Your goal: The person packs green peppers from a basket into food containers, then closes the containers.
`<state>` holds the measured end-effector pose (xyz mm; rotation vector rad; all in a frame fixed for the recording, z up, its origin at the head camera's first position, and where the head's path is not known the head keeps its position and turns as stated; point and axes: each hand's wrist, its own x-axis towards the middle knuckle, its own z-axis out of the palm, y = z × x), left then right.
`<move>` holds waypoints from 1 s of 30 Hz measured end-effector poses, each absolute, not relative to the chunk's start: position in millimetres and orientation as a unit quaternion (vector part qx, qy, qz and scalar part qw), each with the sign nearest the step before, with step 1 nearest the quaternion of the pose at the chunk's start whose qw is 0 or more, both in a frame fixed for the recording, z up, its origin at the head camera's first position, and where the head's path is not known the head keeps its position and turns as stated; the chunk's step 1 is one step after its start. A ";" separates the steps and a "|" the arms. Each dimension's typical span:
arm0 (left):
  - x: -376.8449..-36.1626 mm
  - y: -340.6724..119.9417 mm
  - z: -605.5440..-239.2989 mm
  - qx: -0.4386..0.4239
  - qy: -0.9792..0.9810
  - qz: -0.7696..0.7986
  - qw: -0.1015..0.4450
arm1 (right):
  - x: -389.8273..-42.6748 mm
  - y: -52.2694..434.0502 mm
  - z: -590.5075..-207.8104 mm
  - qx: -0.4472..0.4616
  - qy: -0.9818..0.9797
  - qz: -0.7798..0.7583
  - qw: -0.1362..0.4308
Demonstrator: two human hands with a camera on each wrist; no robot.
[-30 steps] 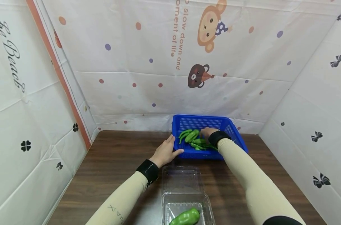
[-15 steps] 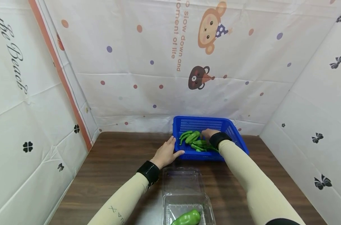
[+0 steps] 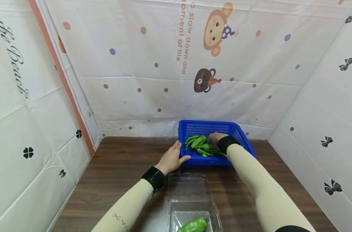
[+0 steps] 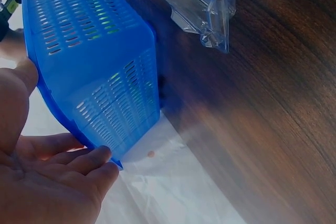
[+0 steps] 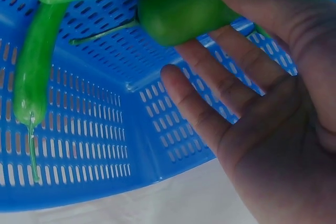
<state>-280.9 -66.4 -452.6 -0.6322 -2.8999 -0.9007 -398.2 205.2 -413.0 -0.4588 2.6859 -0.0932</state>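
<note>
Two hands are at the blue plastic basket (image 3: 212, 129), far side of the wooden table (image 3: 121, 161). Right hand (image 3: 216, 138) is inside it, thumb on one side of a blocky green pepper (image 5: 173, 17) & fingers behind the other, so prob. a light pinch; how firm, can't tell.

Key relation: that pepper lies btwn the right thumb & fingers, & the right hand is clearly the nearer one. Its long axis looks approx. crosswise to the fingers, stem (image 5: 105, 32) jutting away from the thumb. Other green peppers (image 3: 198, 141) lie loose in the basket, left of & nearer than that hand.

Left hand (image 3: 170, 158) is spread at the basket's near left corner, fingers along the left rim, thumb at the near rim, resting there w/o wrapping it. Clear clamshell (image 3: 190, 205) sits near of the basket, lid (image 3: 189, 190) open toward it, single green pepper (image 3: 194, 225) in the base.

Hidden: right fingertips, behind the pepper; its far end, under the thumb. Head view: right hand & black wristband (image 3: 227, 143) block the pinched pepper; clamshell's near end & its pepper are cut off. Total pepper count: can't make out.
</note>
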 end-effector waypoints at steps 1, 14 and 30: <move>-280.9 -66.3 -452.5 -0.205 -0.935 -0.290 0.022 | -397.0 205.3 -411.5 -0.165 0.964 -0.034 0.205; -281.8 -66.2 -454.9 -0.205 -0.937 -0.280 0.028 | -397.5 208.1 -411.1 -0.185 0.961 -0.026 0.203; -279.2 -66.2 -458.0 -0.206 -0.937 -0.278 0.047 | -398.3 216.3 -408.6 -0.168 0.964 -0.025 0.204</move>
